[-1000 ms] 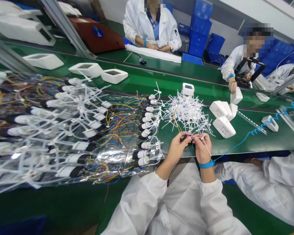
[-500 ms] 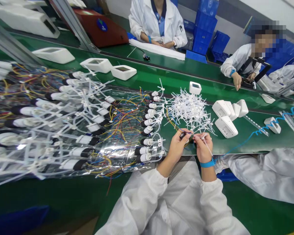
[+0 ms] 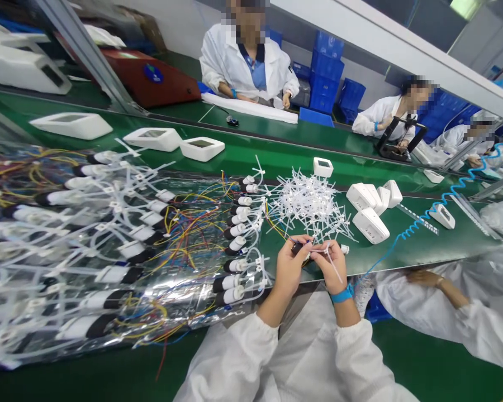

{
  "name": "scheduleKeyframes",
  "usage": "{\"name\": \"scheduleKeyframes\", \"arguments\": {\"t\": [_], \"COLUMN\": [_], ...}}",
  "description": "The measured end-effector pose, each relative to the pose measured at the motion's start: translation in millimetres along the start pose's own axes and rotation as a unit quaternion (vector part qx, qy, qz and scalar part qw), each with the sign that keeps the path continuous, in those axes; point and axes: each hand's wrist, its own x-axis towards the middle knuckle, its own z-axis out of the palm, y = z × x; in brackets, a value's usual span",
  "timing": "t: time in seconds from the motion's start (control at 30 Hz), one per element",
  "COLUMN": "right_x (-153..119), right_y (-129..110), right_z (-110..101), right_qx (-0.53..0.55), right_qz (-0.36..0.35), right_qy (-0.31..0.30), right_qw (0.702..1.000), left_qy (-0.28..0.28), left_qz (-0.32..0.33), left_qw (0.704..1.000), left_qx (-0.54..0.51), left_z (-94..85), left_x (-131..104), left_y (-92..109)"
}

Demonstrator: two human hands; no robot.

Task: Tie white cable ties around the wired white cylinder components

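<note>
My left hand (image 3: pixel 290 263) is closed around a small dark cylindrical part (image 3: pixel 295 247) with thin coloured wires (image 3: pixel 276 223) trailing from it. My right hand (image 3: pixel 330 264) meets it fingertip to fingertip and pinches a thin white branched tube (image 3: pixel 334 264), one arm of which hangs across the fingers. Where the two pieces come together, the fingers cover the spot. Just right of my right hand a small white cylinder end (image 3: pixel 345 249) shows. Beyond both hands lies a heap of similar white branched tubes (image 3: pixel 305 198).
On the left, rows of black-and-white cylinders (image 3: pixel 235 231) with tubes and wires lie on clear plastic (image 3: pixel 184 279). White device housings (image 3: pixel 371 226) sit at right, others (image 3: pixel 203 148) farther back. A coiled blue cord (image 3: pixel 419 220) runs from my wristband. Co-workers (image 3: pixel 251 67) sit opposite; another person's arm (image 3: pixel 452 293) is at right.
The camera view has tilted up and shifted, so the scene sits lower and farther left. My hands stay together on the same pieces; a white cylinder end now shows beside my right hand.
</note>
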Motion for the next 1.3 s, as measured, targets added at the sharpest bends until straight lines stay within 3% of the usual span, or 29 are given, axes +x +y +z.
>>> {"name": "scheduleKeyframes", "arguments": {"t": [0.33,0.7,1.0,1.3], "right_x": [-3.5,-0.1,1.0,1.2], "right_y": [-0.6,0.4,3.8,-5.7], "right_z": [2.5,-5.9,-6.6,3.3], "right_qx": [-0.036,-0.001,0.029,0.045], "right_qz": [-0.009,-0.043,-0.048,-0.057], "right_qy": [-0.015,0.041,0.104,0.125], "right_qw": [0.999,0.998,0.993,0.989], "left_qy": [-0.011,-0.051,0.01,-0.021], "left_qz": [0.012,0.009,-0.028,-0.037], "left_qw": [0.999,0.997,0.999,0.999], "left_qx": [0.027,0.058,-0.044,-0.024], "left_z": [2.7,2.6,3.4,1.4], "left_x": [-1.4,0.3,3.4,0.4], "left_y": [4.3,1.3,-2.5,-2.1]}}
